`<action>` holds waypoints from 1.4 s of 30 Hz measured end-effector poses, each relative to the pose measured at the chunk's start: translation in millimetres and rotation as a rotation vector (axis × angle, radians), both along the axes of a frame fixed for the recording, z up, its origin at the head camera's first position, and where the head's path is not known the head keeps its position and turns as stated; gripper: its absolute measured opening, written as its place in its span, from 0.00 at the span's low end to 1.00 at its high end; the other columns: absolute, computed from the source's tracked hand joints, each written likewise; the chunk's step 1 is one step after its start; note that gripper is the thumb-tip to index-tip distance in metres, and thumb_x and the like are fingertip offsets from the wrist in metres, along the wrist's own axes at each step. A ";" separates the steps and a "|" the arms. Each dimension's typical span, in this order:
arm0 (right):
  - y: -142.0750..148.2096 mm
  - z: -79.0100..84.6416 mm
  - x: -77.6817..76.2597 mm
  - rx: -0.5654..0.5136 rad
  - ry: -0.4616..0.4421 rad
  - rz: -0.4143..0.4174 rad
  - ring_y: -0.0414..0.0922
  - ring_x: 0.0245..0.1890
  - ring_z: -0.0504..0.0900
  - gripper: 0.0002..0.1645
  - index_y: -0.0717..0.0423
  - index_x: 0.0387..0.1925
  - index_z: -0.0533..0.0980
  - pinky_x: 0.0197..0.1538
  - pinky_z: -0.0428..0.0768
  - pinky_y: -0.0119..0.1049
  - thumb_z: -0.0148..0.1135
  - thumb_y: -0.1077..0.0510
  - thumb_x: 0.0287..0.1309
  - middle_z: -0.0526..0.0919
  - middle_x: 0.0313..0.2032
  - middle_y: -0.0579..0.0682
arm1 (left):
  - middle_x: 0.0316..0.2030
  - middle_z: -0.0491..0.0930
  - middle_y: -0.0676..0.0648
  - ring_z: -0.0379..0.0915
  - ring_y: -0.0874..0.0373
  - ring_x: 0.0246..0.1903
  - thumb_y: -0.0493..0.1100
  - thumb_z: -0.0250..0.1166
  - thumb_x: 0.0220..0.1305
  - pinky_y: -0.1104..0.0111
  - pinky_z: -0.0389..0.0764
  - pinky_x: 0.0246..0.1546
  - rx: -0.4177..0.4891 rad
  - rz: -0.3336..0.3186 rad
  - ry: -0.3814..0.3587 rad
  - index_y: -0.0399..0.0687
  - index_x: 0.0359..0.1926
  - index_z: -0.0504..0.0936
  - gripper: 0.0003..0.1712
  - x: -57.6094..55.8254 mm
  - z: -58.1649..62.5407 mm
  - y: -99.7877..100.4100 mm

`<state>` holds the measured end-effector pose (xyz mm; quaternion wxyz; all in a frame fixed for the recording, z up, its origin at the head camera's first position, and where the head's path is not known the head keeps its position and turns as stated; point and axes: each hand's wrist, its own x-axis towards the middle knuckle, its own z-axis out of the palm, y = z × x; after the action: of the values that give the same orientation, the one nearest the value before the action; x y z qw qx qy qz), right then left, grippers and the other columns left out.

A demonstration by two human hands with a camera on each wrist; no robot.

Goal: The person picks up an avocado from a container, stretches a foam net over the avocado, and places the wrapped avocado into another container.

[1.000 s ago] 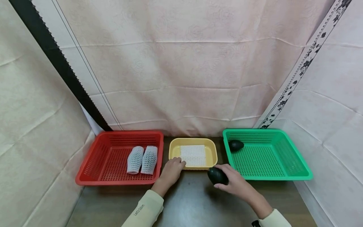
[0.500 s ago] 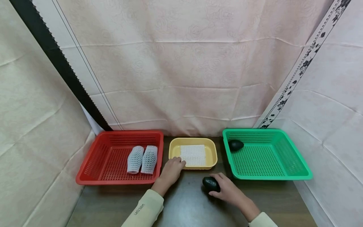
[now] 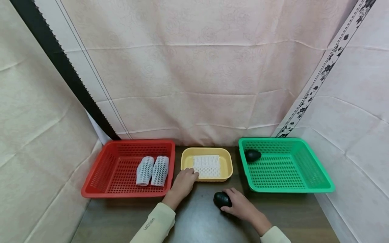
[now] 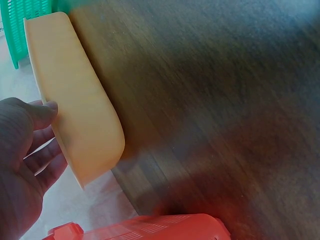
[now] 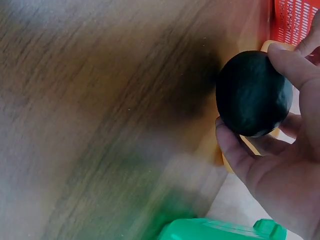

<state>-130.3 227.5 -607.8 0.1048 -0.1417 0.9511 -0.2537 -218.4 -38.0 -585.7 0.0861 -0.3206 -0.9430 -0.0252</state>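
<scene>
Cloth (image 3: pixel 39 145), pale, creased, hung at left; black band (image 3: pixel 60 60) with a toothed edge running down it at a slant.

Red basket (image 3: pixel 121 195), perforated, on the table (image 3: pixel 197 226). Within, toward its right side: two nets (image 3: pixel 145 171), white, plump, side by side, standing at slightly different tilts.

Sleeve (image 3: pixel 156 222), pale, on the left arm. Dark lettering along the forearm, small and slanted; appears to read "LECS Slim", the first word being the less certain.

Left hand (image 3: pixel 183 184), at the near left corner of the tray (image 3: pixel 226 168). Fingers grasping the rim: thumb against the outer wall, the other fingers on the far side of the edge.

Tray, yellow, rounded corners, between the two baskets. Within: flat net (image 3: pixel 207 166), white, a single oblong laid on the floor of it.

Held avocado (image 3: pixel 222 199), dark, glossy, over the table in front of the tray. Right hand (image 3: pixel 238 204) grasping it from the right, between thumb and fingers.

Second avocado (image 3: pixel 252 156), dark, in the far left corner of the green basket (image 3: pixel 282 168), perforated.

Floral band (image 3: pixel 322 77), black print on white, slanting at far right.
</scene>
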 end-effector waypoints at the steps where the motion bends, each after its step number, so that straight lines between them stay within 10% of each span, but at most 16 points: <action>1: -0.1 -0.7 0.2 0.003 0.000 -0.003 0.48 0.49 0.79 0.41 0.57 0.65 0.74 0.50 0.82 0.52 0.77 0.43 0.55 0.79 0.52 0.55 | 0.39 0.84 0.47 0.78 0.54 0.37 0.38 0.68 0.69 0.64 0.83 0.39 -0.003 0.001 0.000 0.52 0.51 0.87 0.11 0.0 -0.5 0.0; 42: -0.4 1.1 -6.4 -0.015 -0.146 -0.117 0.61 0.67 0.72 0.50 0.56 0.74 0.63 0.64 0.74 0.61 0.74 0.42 0.59 0.71 0.69 0.64 | 0.40 0.84 0.47 0.76 0.55 0.36 0.39 0.69 0.69 0.66 0.83 0.40 -0.003 0.014 -0.009 0.53 0.53 0.86 0.13 -1.1 -2.2 -0.4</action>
<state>-136.7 227.1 -606.7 0.1579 -0.0679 0.9456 -0.2763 -219.6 -38.4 -587.9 0.0816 -0.3139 -0.9456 -0.0244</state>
